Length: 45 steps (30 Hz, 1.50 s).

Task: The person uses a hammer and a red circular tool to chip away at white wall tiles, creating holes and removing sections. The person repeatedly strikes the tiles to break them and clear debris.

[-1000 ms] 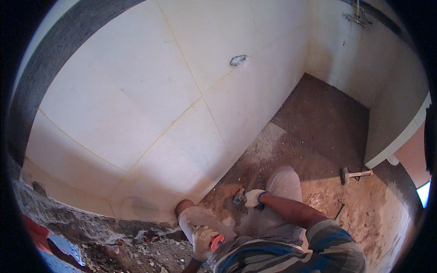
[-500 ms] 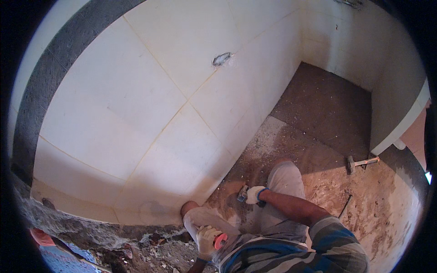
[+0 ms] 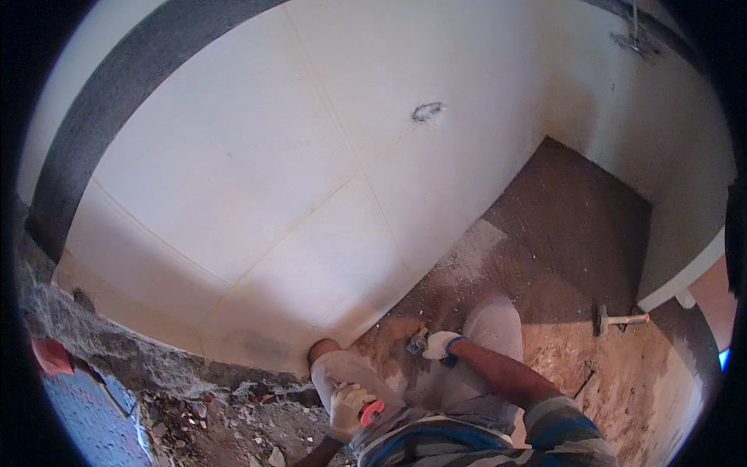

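My left hand [image 3: 350, 409], in a pale work glove, rests by my left thigh. Its fingers are closed around a tool with a red round guard [image 3: 372, 412]; the rest of that tool is mostly hidden. Between my knees, my right hand [image 3: 441, 345], gloved with a blue cuff, grips a short tool with a grey metal head [image 3: 418, 341]. The head points left, low over the brown floor near the white wall. Its exact kind is hard to make out.
A hammer [image 3: 622, 319] with an orange-tipped handle lies on the dirty floor at right, a dark rod [image 3: 583, 384] nearer me. The white tiled wall [image 3: 311, 233] has a small hole [image 3: 427, 112]. Rubble [image 3: 233, 428] and a broken edge lie lower left, near a red object [image 3: 51, 356].
The view has tilted, so wall, floor and hammer sit lower and further right in the picture. Both hands keep their grips, with little movement against my legs.
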Motion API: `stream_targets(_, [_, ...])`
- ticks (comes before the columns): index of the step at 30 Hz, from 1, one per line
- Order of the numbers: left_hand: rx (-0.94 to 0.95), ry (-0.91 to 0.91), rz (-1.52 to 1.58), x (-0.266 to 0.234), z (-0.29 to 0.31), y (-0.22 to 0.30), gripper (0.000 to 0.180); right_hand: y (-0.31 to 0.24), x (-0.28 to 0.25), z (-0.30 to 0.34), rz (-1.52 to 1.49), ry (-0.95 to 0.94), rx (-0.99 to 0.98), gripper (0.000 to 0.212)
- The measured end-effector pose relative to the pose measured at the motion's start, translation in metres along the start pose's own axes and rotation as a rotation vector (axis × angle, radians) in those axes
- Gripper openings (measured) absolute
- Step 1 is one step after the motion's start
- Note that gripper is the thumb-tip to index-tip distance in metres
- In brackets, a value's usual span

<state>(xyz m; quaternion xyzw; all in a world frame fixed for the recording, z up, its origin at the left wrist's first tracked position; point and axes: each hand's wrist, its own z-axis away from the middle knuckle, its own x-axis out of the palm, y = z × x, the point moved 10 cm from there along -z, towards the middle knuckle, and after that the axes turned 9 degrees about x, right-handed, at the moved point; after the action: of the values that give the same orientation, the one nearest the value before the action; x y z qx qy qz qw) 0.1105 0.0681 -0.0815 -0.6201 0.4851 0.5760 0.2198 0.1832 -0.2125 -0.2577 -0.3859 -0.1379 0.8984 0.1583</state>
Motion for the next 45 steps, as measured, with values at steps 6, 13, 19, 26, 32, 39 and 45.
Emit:
stream_targets(6, [0.006, 0.017, -0.013, 0.000, 0.004, -0.001, 0.048, 0.007, 0.008, -0.009, 0.040, -0.002, 0.082, 0.062])
stream_targets(13, [0.029, -0.009, 0.033, 0.007, 0.006, -0.005, 0.048, 0.006, 0.018, -0.007, 0.092, -0.126, 0.078, 0.054])
stream_targets(19, [-0.010, 0.000, 0.082, -0.007, 0.003, 0.003, 0.048, 0.009, 0.016, -0.010, 0.075, -0.071, 0.000, 0.055])
stream_targets(26, [-0.059, 0.032, 0.116, -0.018, -0.001, 0.008, 0.046, 0.012, -0.017, 0.027, -0.141, 0.079, 0.045, 0.063])
stream_targets(32, [-0.036, 0.021, 0.128, -0.017, -0.001, 0.008, 0.045, -0.046, -0.116, 0.171, -0.816, 0.250, -0.002, 0.062])
stream_targets(39, [0.020, 0.108, 0.102, -0.030, -0.005, 0.013, 0.039, -0.112, -0.183, 0.299, -1.447, 0.394, -0.498, 0.061])
stream_targets(45, [0.016, 0.089, 0.060, -0.021, -0.004, 0.009, 0.038, -0.073, -0.179, 0.291, -1.294, 0.868, -0.315, 0.015])
